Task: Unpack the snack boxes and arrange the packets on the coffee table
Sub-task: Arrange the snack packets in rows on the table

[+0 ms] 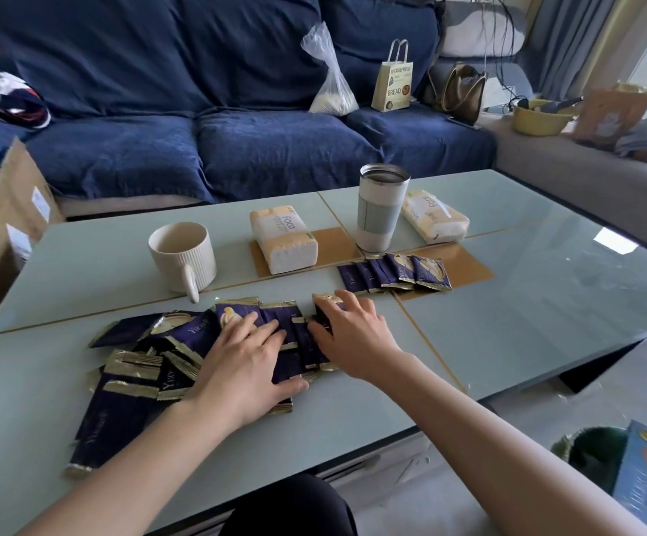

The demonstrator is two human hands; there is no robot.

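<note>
Pale glass coffee table point(527, 303) | navy sofa point(236, 148) behind | both hands' fingers flat, released, on packets point(182, 342)

Dark purple snack packets with crimped gold ends lie in a loose heap point(147, 353) on the near left part of the pale glass worktop point(527, 303), overlapping at many angles, some face up with a cream-coloured picture, some printed with pale lettering. Farther back and to the right, a short row of the same packets point(395, 276) lies flat and overlapping side by side, partly on a tan square inset of the worktop.
</note>
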